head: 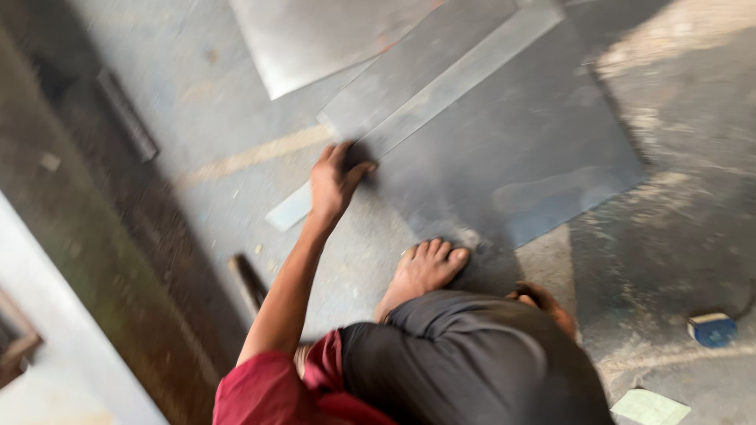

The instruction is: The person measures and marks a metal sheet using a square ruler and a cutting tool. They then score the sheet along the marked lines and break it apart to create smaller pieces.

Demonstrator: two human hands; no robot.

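The picture is blurred by motion. The person crouches on a grey concrete floor (236, 118), seen from above. The left hand (335, 181) reaches forward at the end of a bare arm, red sleeve at the shoulder, and presses down on a long narrow metal strip (465, 75) that runs diagonally from lower left to upper right. Its fingers curl over the strip's edge; the grip looks narrow, closed on the strip, though the blur hides how firmly. The strip lies across a large dark metal sheet (535, 149) flat on the floor. A second, paler sheet (315, 39) lies beyond, near the top edge.

The right hand (543, 303) shows only partly beside the dark trousers; one cannot tell its grip. A bare foot (421, 271) rests at the sheet's near corner. A small blue block (713, 329) sits well apart at the right.
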